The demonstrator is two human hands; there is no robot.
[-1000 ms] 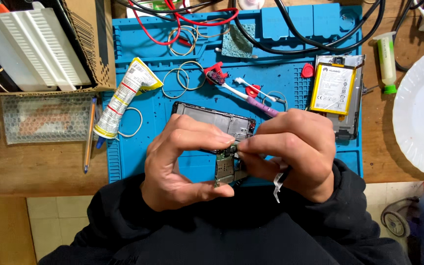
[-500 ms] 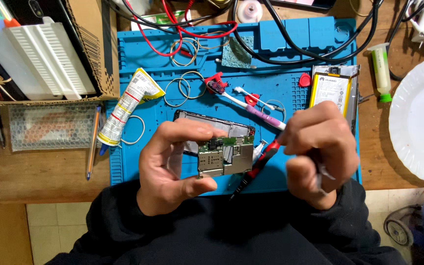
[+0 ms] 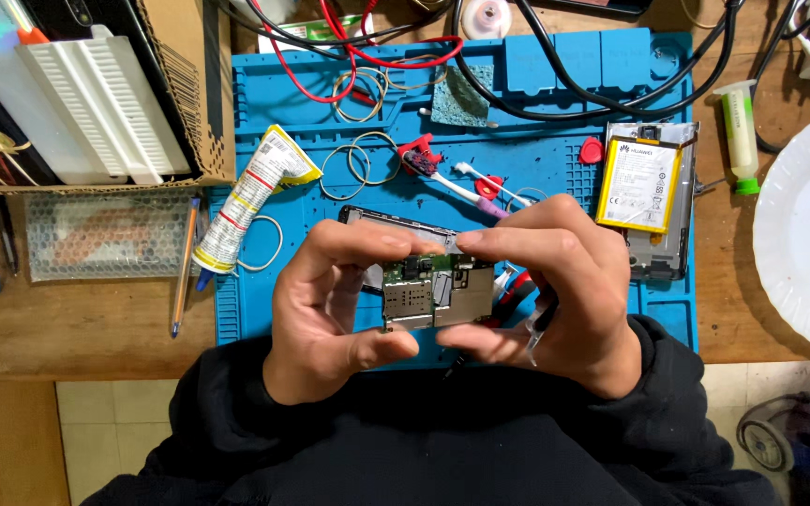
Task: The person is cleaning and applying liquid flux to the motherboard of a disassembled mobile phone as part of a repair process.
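Observation:
Both hands hold a small green phone circuit board (image 3: pixel 438 292) with silver shields, raised above the blue work mat (image 3: pixel 536 159). My left hand (image 3: pixel 330 309) pinches its left side, thumb below and fingers on top. My right hand (image 3: pixel 564 290) pinches the right side and also keeps a thin dark tool (image 3: pixel 529 330) tucked against the palm. Behind the board an opened phone frame (image 3: pixel 396 225) lies on the mat, partly hidden by my fingers.
A phone back with a yellow-edged battery (image 3: pixel 644 187) lies at the mat's right. A glue tube (image 3: pixel 246 201), rubber bands (image 3: pixel 358 164), a toothbrush (image 3: pixel 452 183), red and black cables (image 3: pixel 367 42), a cardboard box (image 3: pixel 77 94), a white plate (image 3: pixel 803 225) and a pen (image 3: pixel 185 267) surround it.
My right hand has moved from holding the tool out to the right back onto the board's right side. The board now sits level between both hands.

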